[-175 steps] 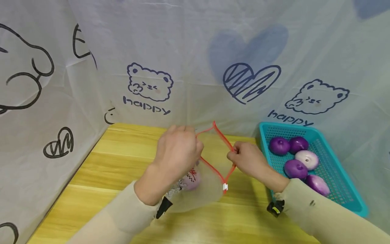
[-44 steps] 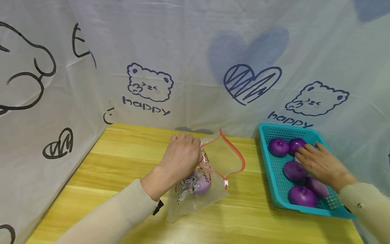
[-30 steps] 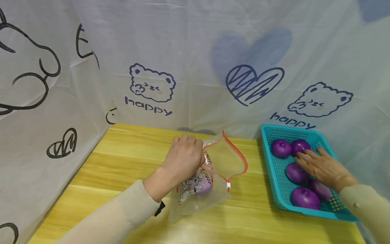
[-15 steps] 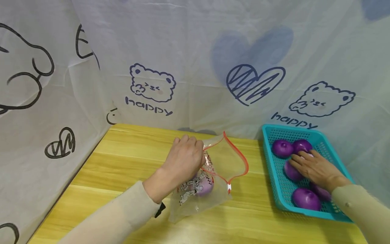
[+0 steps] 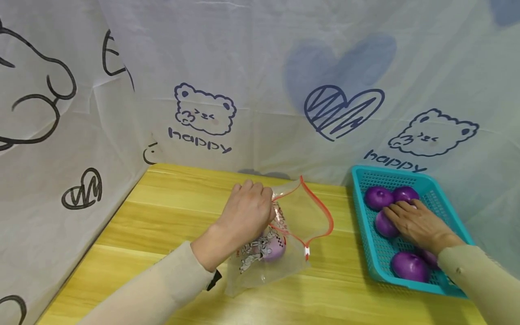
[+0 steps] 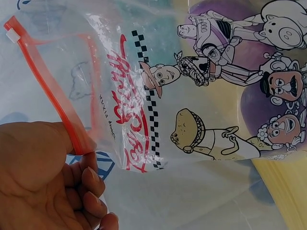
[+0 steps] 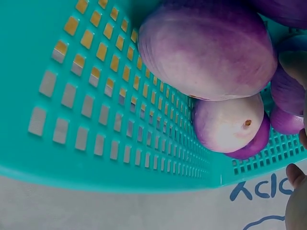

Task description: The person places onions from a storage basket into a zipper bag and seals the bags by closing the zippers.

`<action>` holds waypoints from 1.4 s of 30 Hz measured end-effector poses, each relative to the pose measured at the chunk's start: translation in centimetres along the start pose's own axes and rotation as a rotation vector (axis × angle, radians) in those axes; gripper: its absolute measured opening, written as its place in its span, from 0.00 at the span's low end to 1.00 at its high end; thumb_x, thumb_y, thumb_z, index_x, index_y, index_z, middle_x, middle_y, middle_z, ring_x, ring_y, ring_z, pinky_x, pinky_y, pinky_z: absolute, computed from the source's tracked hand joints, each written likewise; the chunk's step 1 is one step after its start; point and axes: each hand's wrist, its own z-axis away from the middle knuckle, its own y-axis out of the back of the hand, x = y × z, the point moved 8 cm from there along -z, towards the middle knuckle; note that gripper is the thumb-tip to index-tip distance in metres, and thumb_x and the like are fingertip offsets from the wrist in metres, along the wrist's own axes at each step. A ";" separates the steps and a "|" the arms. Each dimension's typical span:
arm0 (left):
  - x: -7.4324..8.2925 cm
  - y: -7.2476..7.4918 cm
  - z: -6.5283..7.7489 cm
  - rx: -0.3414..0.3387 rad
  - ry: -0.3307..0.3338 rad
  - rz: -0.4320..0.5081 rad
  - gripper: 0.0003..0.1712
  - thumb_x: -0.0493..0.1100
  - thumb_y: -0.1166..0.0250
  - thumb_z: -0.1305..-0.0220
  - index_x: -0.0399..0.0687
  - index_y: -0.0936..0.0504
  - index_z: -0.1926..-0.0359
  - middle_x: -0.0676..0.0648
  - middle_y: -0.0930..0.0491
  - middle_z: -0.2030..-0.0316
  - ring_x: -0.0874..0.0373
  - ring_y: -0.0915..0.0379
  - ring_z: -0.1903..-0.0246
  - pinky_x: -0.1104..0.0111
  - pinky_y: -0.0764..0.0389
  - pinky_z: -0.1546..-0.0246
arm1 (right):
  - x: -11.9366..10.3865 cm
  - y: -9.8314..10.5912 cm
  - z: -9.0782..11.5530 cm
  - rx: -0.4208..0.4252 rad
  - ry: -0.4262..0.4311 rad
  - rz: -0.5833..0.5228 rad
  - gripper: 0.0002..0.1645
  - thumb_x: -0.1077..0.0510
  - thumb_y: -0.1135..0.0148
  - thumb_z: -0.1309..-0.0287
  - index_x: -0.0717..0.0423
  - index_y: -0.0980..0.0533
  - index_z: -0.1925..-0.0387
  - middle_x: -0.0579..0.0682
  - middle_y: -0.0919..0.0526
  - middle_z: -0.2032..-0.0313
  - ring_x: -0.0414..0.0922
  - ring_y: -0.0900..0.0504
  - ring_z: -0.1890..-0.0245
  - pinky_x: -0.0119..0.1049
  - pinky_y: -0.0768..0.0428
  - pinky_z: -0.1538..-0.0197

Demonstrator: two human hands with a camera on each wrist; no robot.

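Observation:
A clear zip bag (image 5: 300,214) with a red zip edge and printed cartoon figures stands on the table, its mouth gaping. My left hand (image 5: 248,207) pinches the red edge, as the left wrist view shows (image 6: 53,177). Purple onions (image 5: 275,249) show through the bag's side. At the right, my right hand (image 5: 420,225) is inside the turquoise basket (image 5: 367,257), fingers spread and lying over a purple onion (image 5: 386,224). In the right wrist view only finger parts (image 7: 295,175) appear at the edge, beside a pale onion (image 7: 230,122); the fingertips are partly hidden.
More purple onions (image 5: 378,197) lie at the basket's back, and another (image 5: 410,266) near its front. A white slider (image 5: 307,251) sits on the bag's zip. A printed white sheet (image 5: 268,90) hangs behind the wooden table (image 5: 174,189).
My right hand let go of the bag's edge and went into the basket, where it has lately shifted left, with the onion beneath it. My left hand keeps its pinch on the bag.

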 end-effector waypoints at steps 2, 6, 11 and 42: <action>0.0 0.0 0.0 0.000 0.002 0.003 0.14 0.45 0.33 0.35 0.46 0.28 0.73 0.50 0.33 0.77 0.53 0.37 0.74 0.66 0.42 0.73 | 0.1 -0.1 -0.1 -0.008 -0.007 0.006 0.42 0.64 0.23 0.50 0.60 0.28 0.33 0.64 0.21 0.41 0.64 0.23 0.41 0.66 0.24 0.39; 0.0 0.1 0.0 0.002 0.001 0.009 0.14 0.44 0.34 0.34 0.46 0.28 0.73 0.50 0.33 0.78 0.53 0.37 0.74 0.66 0.43 0.73 | 0.2 -0.2 -0.2 0.016 -0.022 -0.019 0.46 0.49 0.17 0.53 0.61 0.27 0.35 0.65 0.21 0.43 0.64 0.22 0.42 0.67 0.24 0.41; 0.0 0.0 0.0 -0.008 0.009 0.016 0.14 0.45 0.34 0.34 0.45 0.27 0.73 0.50 0.32 0.77 0.53 0.36 0.74 0.65 0.41 0.73 | 0.7 -0.2 -0.2 0.039 -0.062 -0.056 0.52 0.41 0.15 0.60 0.63 0.28 0.39 0.65 0.20 0.47 0.66 0.21 0.44 0.69 0.24 0.41; -0.9 0.3 -0.4 -0.022 0.026 0.065 0.13 0.43 0.35 0.34 0.47 0.28 0.74 0.51 0.35 0.77 0.54 0.40 0.74 0.67 0.44 0.73 | 2.1 3.1 -0.8 0.101 -0.113 0.025 0.54 0.36 0.19 0.61 0.63 0.31 0.40 0.65 0.27 0.52 0.63 0.27 0.53 0.60 0.26 0.55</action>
